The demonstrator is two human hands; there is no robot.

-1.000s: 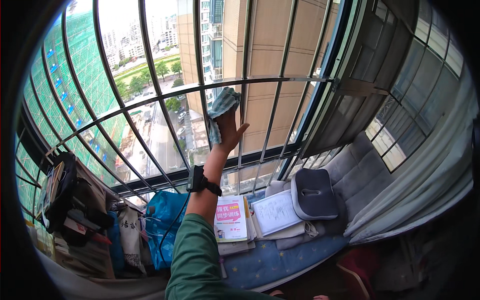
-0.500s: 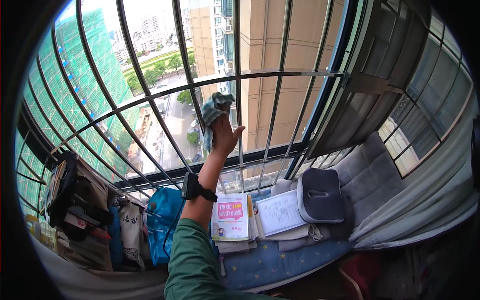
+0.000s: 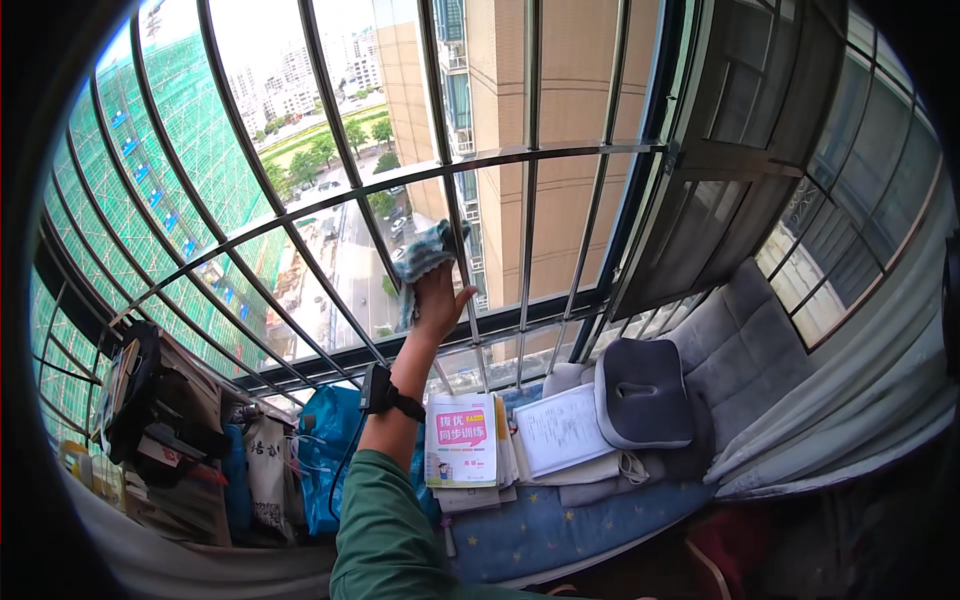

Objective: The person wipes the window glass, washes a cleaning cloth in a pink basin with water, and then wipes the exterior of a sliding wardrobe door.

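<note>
Bag in blue (image 3: pixel 326 415) slumps at left; next, a checked cloth (image 3: pixel 428 252) at the window bars (image 3: pixel 490 160), gripped by the left hand (image 3: pixel 437 302), thumb out; then books (image 3: pixel 461 440), a dark cushion (image 3: pixel 660 390). The right hand's hidden; I can't tell its state.

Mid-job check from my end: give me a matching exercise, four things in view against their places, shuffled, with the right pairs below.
Things:
1. Crumpled blue-green patterned cloth
2. Thick dark grey seat cushion
3. Black box-shaped device
4. Shiny blue plastic bag

Places:
A. Strapped round the left forearm
B. Beside the pale fabric bag
C. Held in the left hand, at the shiny metal bars
D. Right of the white paper sheet

Pairs: 1-C, 2-D, 3-A, 4-B
</note>
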